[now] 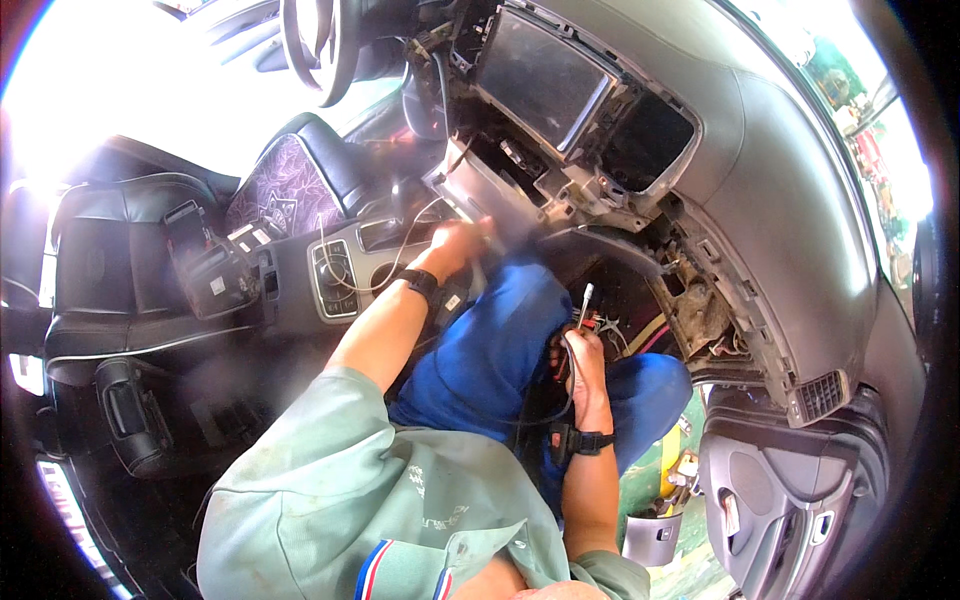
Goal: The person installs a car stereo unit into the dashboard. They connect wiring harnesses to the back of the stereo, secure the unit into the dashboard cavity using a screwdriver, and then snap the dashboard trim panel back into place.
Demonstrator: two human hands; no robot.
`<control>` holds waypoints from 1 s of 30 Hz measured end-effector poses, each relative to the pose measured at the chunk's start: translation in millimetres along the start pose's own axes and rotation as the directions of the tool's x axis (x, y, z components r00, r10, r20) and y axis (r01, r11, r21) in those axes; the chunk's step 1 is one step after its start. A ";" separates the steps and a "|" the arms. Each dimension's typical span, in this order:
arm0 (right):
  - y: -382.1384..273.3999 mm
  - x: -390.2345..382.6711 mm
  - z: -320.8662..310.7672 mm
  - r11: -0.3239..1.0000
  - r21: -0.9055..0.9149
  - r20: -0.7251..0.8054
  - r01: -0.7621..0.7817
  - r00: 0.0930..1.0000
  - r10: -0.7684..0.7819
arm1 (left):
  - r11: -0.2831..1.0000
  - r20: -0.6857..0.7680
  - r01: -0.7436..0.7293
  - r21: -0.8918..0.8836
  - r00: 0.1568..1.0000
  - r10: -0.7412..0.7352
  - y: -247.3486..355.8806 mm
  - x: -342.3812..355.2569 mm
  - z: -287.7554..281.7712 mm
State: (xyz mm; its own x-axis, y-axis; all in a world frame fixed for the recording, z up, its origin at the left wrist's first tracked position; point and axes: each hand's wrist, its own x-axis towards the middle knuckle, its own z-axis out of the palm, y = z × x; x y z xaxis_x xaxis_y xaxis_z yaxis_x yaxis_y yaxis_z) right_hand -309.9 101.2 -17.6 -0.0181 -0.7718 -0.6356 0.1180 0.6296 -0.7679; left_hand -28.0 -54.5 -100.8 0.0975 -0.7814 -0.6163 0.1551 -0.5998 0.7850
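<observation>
My left hand (460,240) is blurred at the lower edge of a silver centre-stack panel (492,188), just beyond the gear console (392,236); I cannot make out its fingers. My right hand (580,350), between my blue-trousered knees, is closed around a black cable (565,400) with a metal-tipped end (587,295) pointing up and what looks like a red-handled tool (590,323). A thin white cable (340,285) loops over the console controls. Above the silver panel are a screen (540,78) and an opening (645,143), the surrounding trim removed.
The steering wheel (322,50) is at the top. Loose parts (215,265) rest by the black seat (120,260) on the left. The dashboard (790,220) curves along the right, with exposed cavities (700,310). An open door (790,490) and a silver trim piece (650,540) are at the lower right.
</observation>
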 end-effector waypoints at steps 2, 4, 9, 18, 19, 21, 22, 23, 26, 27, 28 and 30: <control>0.7 1.3 4.8 0.998 0.039 -0.001 0.041 0.999 -0.041 | 0.999 -0.004 0.022 -0.049 1.000 -0.022 4.9 -5.3 1.6; 1.0 0.6 9.0 0.997 0.059 0.016 0.049 0.999 -0.050 | 0.998 -0.012 0.016 -0.066 1.000 -0.017 -1.1 -0.3 -8.5; 8.1 5.8 -5.2 0.996 0.080 -0.026 0.051 0.998 -0.049 | 0.985 0.102 -0.075 -0.154 0.991 0.092 3.2 -20.1 4.8; 2.5 -3.1 -8.0 0.998 0.058 -0.027 0.002 1.000 0.000 | 0.985 0.087 0.010 -0.170 0.996 0.005 8.9 -9.5 -5.4; 4.7 -3.4 -8.0 0.997 0.070 -0.034 0.015 0.999 -0.013 | 0.989 0.077 0.008 -0.145 0.997 0.003 8.3 -10.2 -6.8; 9.4 -1.1 -8.1 0.994 0.095 -0.049 0.046 0.998 -0.041 | 0.996 0.057 0.001 -0.092 0.998 0.004 17.0 -18.9 -6.1; 10.3 -1.2 -8.5 0.994 0.101 -0.048 0.049 0.998 -0.045 | 0.989 0.069 -0.015 -0.144 0.997 0.025 13.7 -13.7 -5.3; 11.7 -1.6 -10.2 0.993 0.106 -0.051 0.051 0.998 -0.046 | 0.992 0.062 -0.018 -0.129 0.998 0.026 13.7 -14.9 -3.2; 13.2 -4.8 -13.4 0.993 0.097 -0.051 0.066 0.997 -0.062 | 0.997 0.091 -0.014 -0.082 0.996 0.022 12.6 -15.4 -5.8; 13.2 -6.2 -13.3 0.993 0.091 -0.047 0.072 0.997 -0.067 | 0.996 0.073 -0.014 -0.092 0.997 0.020 8.8 -13.8 -7.4; 12.6 -8.1 -13.1 0.995 0.088 -0.046 0.051 0.998 -0.047 | 0.995 0.054 -0.013 -0.102 0.998 0.018 5.3 -12.1 -9.1; 7.9 -10.3 -10.6 0.996 0.091 -0.043 0.022 0.999 -0.018 | 0.986 0.088 -0.066 -0.153 0.993 0.080 5.2 -10.0 -9.4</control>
State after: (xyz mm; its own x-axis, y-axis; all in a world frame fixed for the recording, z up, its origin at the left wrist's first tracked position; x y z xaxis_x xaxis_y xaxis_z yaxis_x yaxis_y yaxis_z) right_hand -319.3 115.1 -18.0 -0.0633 -0.7786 -0.6243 0.2077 0.6016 -0.7713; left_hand -18.9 -48.1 -91.1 0.0223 -0.8391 -0.5435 0.2966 -0.5137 0.8051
